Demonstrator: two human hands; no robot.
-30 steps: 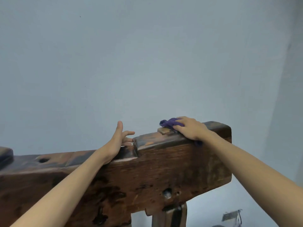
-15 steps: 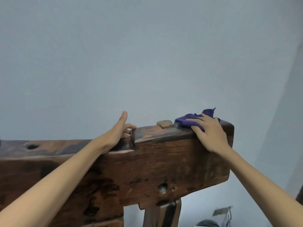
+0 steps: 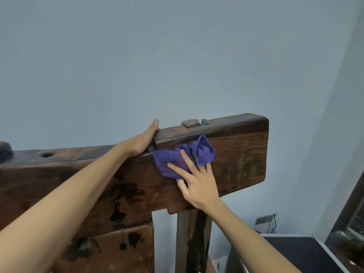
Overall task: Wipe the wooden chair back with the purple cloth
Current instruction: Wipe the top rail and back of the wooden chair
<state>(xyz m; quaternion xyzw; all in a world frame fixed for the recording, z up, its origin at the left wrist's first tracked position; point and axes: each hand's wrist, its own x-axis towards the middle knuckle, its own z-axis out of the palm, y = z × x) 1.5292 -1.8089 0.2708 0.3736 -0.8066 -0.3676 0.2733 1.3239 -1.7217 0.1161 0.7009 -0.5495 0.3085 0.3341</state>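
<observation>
Your right hand is flat and spread, fingers splayed, pinning the purple cloth against the front face of the wooden chair back. Not a closed grip: palm and fingers press the cloth to the wood, nothing curled round it. That suits a vertical face, since pressure alone keeps the cloth from dropping and spreads contact over more wood.

Your left hand hooks over the step in the top edge, thumb up, fingers wrapped behind and out of sight. It has hold of the rail only, no cloth. Likely it's bracing the chair so your wiping push doesn't rock it.

Cloth location: upper part of the front face, just below the top edge, right of the left hand and nearly touching it. It's bunched, not folded flat; one lobe rolls up loose above your fingertips and isn't in contact with the wood. My read: only the pinned part is doing work.

The chair back is a thick dark slab, rough grain, black stains lower left, a bored hole on the top face, a pale peg proud of the top edge. The right end of the face looks dull and streaky. Upright post below.
</observation>
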